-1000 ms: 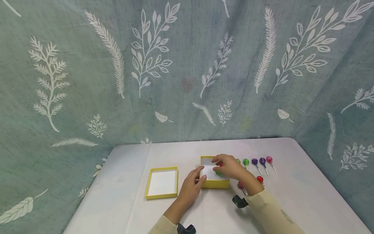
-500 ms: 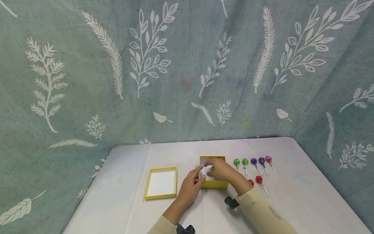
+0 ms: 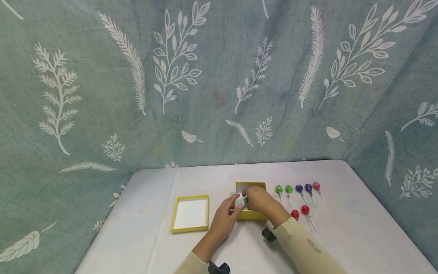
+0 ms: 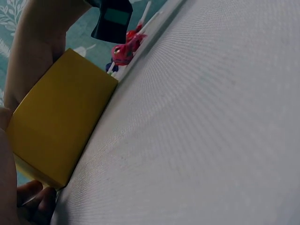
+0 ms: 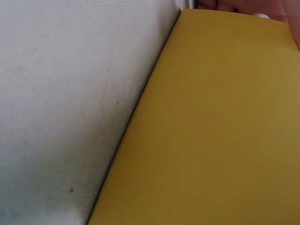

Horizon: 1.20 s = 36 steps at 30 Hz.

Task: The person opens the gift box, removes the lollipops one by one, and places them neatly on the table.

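A yellow open box (image 3: 251,215) with a pale inside stands mid-table. My left hand (image 3: 223,219) grips its left wall, thumb at the rim; in the left wrist view, curled fingers (image 4: 40,199) lie against the yellow side. Inside the box, my right hand (image 3: 258,199) pinches a green lollipop (image 3: 245,201). Only its green part shows; the rest is hidden by the fingers. In the right wrist view, the yellow front wall (image 5: 201,122) fills most of the picture, with part of a hand beyond its top edge.
A yellow-rimmed lid (image 3: 189,230) lies left of the box. Right of it, green lollipops (image 3: 289,189), purple lollipops (image 3: 308,188) and a pink lollipop (image 3: 316,186) form a row. Red lollipops (image 3: 305,210) lie nearer, partly behind the right arm. A patterned cloth (image 3: 219,99) hangs behind.
My right hand has moved left and lower into the box with the green lollipop, uncovering the green and red lollipops on the table. The left hand has stayed at the box.
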Each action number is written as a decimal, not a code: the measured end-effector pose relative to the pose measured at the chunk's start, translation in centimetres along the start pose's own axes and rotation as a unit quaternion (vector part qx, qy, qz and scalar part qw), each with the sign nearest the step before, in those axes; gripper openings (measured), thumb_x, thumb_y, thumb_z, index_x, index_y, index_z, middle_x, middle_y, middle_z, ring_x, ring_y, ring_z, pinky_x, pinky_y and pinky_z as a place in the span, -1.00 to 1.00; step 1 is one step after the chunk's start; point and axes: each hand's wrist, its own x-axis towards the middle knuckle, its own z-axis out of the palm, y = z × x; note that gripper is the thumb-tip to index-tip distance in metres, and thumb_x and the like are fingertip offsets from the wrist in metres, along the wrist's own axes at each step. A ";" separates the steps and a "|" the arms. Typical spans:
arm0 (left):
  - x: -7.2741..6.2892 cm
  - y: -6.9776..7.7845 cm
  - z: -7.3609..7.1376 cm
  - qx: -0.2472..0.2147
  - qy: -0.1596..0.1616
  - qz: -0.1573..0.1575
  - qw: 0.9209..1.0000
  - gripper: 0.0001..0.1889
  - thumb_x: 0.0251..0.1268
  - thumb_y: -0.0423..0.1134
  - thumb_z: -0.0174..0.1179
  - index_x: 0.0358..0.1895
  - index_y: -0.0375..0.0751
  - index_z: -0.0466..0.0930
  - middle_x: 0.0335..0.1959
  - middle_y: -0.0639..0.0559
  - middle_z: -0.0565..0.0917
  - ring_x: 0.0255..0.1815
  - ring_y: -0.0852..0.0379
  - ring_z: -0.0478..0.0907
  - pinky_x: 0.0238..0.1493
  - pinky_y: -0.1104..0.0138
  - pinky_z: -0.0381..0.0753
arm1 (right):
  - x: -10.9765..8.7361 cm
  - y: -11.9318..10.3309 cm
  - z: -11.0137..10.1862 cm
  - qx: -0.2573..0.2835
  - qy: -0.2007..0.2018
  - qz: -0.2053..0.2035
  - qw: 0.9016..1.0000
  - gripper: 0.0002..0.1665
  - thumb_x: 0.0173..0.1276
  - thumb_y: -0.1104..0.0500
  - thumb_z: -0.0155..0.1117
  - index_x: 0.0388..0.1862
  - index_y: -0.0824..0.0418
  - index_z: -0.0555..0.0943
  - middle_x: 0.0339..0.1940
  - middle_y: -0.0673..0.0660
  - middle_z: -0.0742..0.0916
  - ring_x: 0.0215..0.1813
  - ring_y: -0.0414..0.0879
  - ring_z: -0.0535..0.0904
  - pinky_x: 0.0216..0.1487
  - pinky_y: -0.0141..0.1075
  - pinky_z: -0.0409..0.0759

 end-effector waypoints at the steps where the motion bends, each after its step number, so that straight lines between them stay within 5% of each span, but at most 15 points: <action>1: 0.0 -0.1 0.1 0.000 0.001 0.004 1.000 -0.48 0.47 0.16 -0.03 0.40 0.11 0.36 0.13 -0.01 0.52 -0.11 0.17 0.54 -0.11 0.27 0.58 | 0.0 0.0 0.0 0.003 -0.004 0.000 1.000 -0.57 0.07 0.29 0.53 -0.03 0.19 0.68 -0.15 0.06 0.70 -0.21 -0.11 0.57 -0.18 -0.20 0.60; 13: 0.2 0.0 -0.3 0.014 -0.001 0.004 1.000 -0.48 0.47 0.15 -0.03 0.41 0.14 0.35 0.11 0.03 0.52 -0.11 0.17 0.52 -0.09 0.26 0.57 | 0.3 0.2 0.1 0.027 0.015 -0.068 0.997 -0.82 0.37 0.24 0.26 -0.10 0.17 0.70 -0.11 0.06 0.69 0.02 -0.01 0.58 0.05 -0.10 0.54; 18: 0.2 0.1 -0.2 0.014 -0.004 0.006 1.000 -0.48 0.47 0.17 -0.04 0.41 0.15 0.35 0.11 0.02 0.52 -0.09 0.16 0.53 -0.08 0.25 0.58 | 0.3 0.3 0.2 0.043 0.003 -0.052 0.998 -0.81 0.27 0.06 0.41 -0.20 0.09 0.66 -0.23 -0.04 0.64 -0.19 -0.13 0.54 -0.14 -0.19 0.55; 23: -0.2 0.0 0.0 0.013 -0.006 -0.001 1.000 -0.48 0.46 0.19 -0.04 0.41 0.18 0.34 0.15 0.03 0.51 -0.09 0.17 0.54 -0.09 0.26 0.58 | 0.2 0.3 0.4 0.057 0.009 -0.052 0.997 -0.77 0.18 0.10 0.50 -0.36 0.04 0.57 -0.34 -0.07 0.53 -0.32 -0.15 0.45 -0.27 -0.24 0.49; 30: -0.2 0.1 -0.2 0.010 -0.006 0.004 1.000 -0.48 0.48 0.17 -0.07 0.42 0.17 0.33 0.26 0.01 0.46 -0.04 0.14 0.52 -0.07 0.26 0.58 | 0.2 0.6 0.4 0.112 0.042 -0.082 0.989 -0.79 0.19 0.18 0.48 -0.24 0.03 0.62 -0.29 -0.12 0.61 -0.27 -0.20 0.51 -0.24 -0.25 0.54; 36: -0.2 0.0 -0.3 0.014 -0.001 0.008 1.000 -0.48 0.47 0.18 -0.06 0.42 0.20 0.33 0.22 0.04 0.49 -0.06 0.17 0.53 -0.08 0.27 0.57 | 0.0 0.4 -0.1 0.165 0.045 -0.063 0.983 -0.71 0.22 0.15 0.46 -0.09 0.10 0.64 -0.25 -0.07 0.67 -0.20 -0.16 0.57 -0.15 -0.18 0.59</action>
